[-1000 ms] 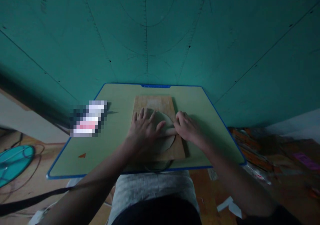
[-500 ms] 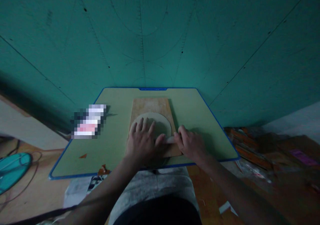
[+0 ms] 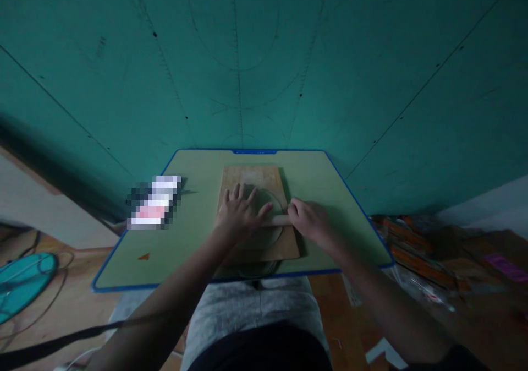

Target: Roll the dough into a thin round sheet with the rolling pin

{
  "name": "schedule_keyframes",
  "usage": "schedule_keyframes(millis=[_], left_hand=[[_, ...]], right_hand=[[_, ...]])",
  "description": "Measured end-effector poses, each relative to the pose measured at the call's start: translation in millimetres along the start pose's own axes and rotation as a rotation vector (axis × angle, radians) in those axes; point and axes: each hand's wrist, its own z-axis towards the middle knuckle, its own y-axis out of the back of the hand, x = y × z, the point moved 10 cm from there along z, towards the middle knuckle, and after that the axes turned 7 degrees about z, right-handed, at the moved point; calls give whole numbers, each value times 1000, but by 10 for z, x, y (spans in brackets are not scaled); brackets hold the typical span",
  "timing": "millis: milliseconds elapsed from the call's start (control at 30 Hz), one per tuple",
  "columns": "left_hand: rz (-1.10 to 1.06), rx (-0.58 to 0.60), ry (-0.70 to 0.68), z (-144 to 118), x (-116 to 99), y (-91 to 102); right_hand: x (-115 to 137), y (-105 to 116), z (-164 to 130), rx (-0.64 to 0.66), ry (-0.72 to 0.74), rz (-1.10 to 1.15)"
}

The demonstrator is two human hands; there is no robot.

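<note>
A wooden board (image 3: pixel 254 177) lies on a low green table with a blue rim (image 3: pixel 193 233). On the board is a flat round sheet of dough (image 3: pixel 264 238). A thin wooden rolling pin (image 3: pixel 277 221) lies across the dough. My left hand (image 3: pixel 238 213) rests flat on the pin's left part and the dough, fingers spread. My right hand (image 3: pixel 308 218) presses on the pin's right end, fingers curled over it.
A small blurred packet (image 3: pixel 153 208) sits on the table's left side, with a small orange scrap (image 3: pixel 143 256) near the front left. A teal round object (image 3: pixel 20 283) and cables lie on the floor at left. Clutter (image 3: pixel 416 250) lies on the floor at right. A teal wall stands behind.
Both hands and the pin rolled toward me over the dough, then back away to the middle of the board. The camera view shifted slightly.
</note>
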Motion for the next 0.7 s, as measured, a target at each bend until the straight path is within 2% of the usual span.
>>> schedule_keyframes(millis=[67,167,300,400,500,600,700], left_hand=[[38,-72,31,-191,-108,97],[87,-176,151,-460,-196,210],[115,-193,132,-612,-337,236],[83,-146,123,-557,-311,195],[53,-106,152,-391,-180,144],[43,-97,170,-175,-34,114],[23,-67,175,-24,56,70]], right_hand=[[37,-2,-217,-42,43,-12],[102,-29,-510,-78,134,-16],[151,-28,-688,-126,217,-34],[126,-53,-604,-70,187,-42],[112,-88,-412,65,145,-105],[169,-83,-219,165,195,-169],[179,-85,-99,197,219,-166]])
